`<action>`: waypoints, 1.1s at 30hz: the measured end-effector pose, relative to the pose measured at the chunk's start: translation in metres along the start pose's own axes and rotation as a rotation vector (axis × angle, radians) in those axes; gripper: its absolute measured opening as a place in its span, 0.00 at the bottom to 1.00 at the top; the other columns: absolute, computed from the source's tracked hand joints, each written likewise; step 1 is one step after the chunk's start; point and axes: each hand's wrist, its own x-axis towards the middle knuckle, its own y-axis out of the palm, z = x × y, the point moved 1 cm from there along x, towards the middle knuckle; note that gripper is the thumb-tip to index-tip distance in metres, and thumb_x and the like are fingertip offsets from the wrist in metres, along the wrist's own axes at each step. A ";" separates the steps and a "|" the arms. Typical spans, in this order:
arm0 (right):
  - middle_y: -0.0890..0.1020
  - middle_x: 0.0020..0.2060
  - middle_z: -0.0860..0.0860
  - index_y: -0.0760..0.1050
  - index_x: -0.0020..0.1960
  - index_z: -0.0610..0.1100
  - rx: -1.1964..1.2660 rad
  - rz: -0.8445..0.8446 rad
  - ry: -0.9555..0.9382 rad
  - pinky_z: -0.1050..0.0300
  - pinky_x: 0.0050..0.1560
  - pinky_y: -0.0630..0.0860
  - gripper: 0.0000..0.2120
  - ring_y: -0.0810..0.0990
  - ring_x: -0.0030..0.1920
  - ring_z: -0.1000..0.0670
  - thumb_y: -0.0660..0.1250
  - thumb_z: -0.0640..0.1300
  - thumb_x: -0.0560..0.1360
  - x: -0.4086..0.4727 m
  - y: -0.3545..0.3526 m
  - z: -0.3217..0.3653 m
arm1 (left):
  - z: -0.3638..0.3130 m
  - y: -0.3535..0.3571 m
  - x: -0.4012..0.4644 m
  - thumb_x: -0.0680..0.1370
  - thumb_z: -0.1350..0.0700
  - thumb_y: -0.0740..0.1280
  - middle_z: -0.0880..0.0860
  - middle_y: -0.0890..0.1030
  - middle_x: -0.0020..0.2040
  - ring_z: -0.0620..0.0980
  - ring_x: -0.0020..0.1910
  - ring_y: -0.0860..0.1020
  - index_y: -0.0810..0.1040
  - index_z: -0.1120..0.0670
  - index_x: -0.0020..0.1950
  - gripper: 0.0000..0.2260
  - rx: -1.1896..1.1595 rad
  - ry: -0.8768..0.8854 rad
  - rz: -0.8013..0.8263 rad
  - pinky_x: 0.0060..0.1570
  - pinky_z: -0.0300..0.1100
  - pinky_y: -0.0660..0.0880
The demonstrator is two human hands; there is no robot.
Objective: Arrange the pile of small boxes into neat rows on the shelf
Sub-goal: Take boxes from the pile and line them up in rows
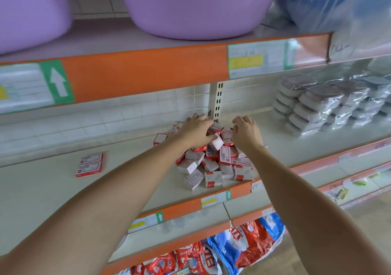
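A loose pile of small red-and-white boxes (213,164) lies in the middle of the pale shelf (53,190). My left hand (195,129) rests on top of the pile, its fingers curled around one white box (216,141). My right hand (246,132) hovers over the right top of the pile with bent, spread fingers; I cannot see anything in it. Two boxes (90,164) lie flat side by side on the shelf far to the left of the pile. One single box (160,139) stands just left of the pile.
Stacks of plastic-wrapped containers (325,103) fill the shelf's right end. Purple tubs (196,8) sit on the shelf above, behind an orange edge strip (148,73). Red, white and blue bags (232,251) lie on the level below. A slotted upright (218,101) stands behind the pile.
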 end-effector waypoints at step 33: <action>0.70 0.64 0.40 0.65 0.71 0.41 -0.129 0.290 0.197 0.45 0.64 0.72 0.24 0.68 0.63 0.40 0.66 0.36 0.76 -0.042 0.000 -0.060 | -0.065 0.020 0.005 0.70 0.75 0.61 0.53 0.76 0.55 0.52 0.53 0.75 0.74 0.55 0.52 0.18 -0.101 -0.015 -0.001 0.43 0.43 0.70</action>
